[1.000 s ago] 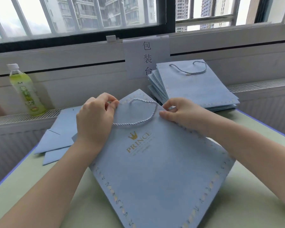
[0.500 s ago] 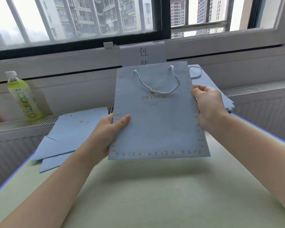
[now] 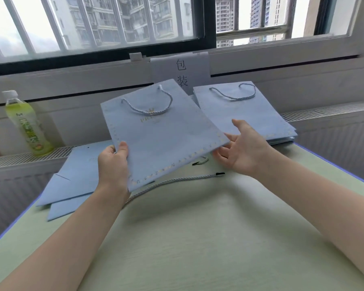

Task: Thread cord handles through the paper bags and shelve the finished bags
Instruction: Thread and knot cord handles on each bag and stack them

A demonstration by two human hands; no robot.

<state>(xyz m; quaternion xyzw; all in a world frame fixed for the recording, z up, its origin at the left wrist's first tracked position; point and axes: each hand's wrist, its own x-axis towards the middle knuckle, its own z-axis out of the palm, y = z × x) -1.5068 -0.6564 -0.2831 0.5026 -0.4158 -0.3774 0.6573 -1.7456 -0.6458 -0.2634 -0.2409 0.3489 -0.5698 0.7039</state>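
Left hand (image 3: 114, 162) is pinching the blue bag (image 3: 162, 135) by its lower corner; right hand (image 3: 243, 151) is hovering spread beside it, fingertips possibly touching. Loose cord (image 3: 177, 181) is lying on the table (image 3: 198, 238).

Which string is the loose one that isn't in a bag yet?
Start at the pale green table under the window. Just below the light blue paper bag held up by the left hand lies a grey twisted cord with a black tip. Unlike the looped handles, it lies flat on the table, threaded through nothing.
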